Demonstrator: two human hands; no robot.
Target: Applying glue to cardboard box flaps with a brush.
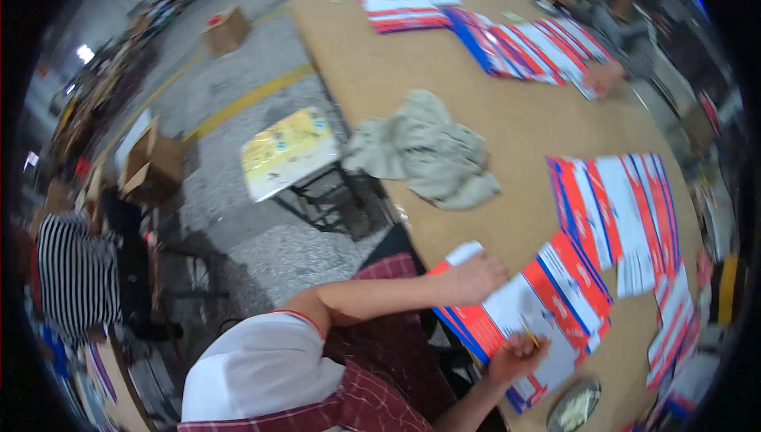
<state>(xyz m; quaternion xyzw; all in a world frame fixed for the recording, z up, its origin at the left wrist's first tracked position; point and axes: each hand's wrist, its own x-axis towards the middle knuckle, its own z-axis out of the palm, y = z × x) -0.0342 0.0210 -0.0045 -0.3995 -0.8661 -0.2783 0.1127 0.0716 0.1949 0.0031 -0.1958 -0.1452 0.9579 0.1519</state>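
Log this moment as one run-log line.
left hand: pressing flat on red-white-blue printed sheets | right hand: holding thin yellow tool on same sheets | nearby: crumpled grey cloth, table

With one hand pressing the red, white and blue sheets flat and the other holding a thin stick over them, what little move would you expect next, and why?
Probably a short stroke of the thin yellow tool along the top sheet. The right hand pinches it with its tip on the white part, the left hand pins the fanned stack, and a small round dish sits just beside the right hand. What the tool is stays unclear.
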